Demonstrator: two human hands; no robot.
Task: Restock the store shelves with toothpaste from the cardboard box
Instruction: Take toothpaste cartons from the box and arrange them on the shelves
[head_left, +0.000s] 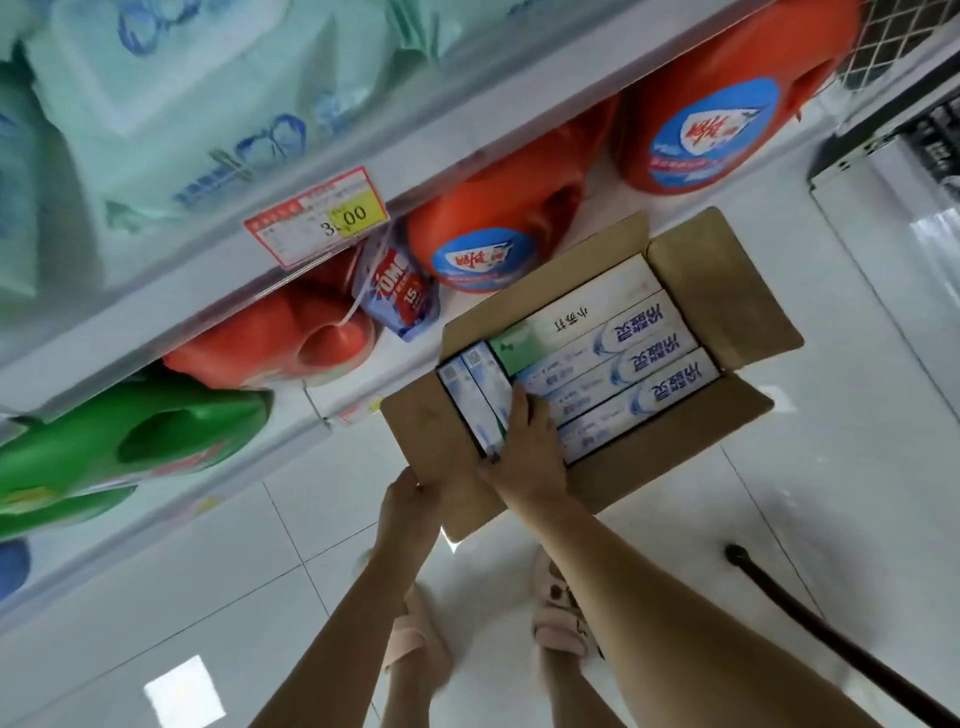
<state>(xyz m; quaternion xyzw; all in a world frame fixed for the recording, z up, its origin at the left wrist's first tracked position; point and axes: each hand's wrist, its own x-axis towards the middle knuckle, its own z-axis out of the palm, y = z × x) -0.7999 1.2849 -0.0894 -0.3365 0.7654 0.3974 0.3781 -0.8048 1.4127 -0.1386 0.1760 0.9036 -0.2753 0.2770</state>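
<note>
The open cardboard box (719, 280), packed with toothpaste cartons (623, 358), sits on the tiled floor (841, 499) right of the shelves (156, 317), the left hand (410, 496) gripping its near flap while the right hand (527, 441) seemingly clasps an upright carton (480, 400) inside.

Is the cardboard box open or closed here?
Open: the flaps of the cardboard box spread outward, and toothpaste cartons show inside.

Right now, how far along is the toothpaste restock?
Done: cardboard box is open. In hand: left hand holds its flap, right hand grips a toothpaste carton inside. Left: box looks nearly full; no toothpaste visible on the shelves, only detergent jugs.
</note>
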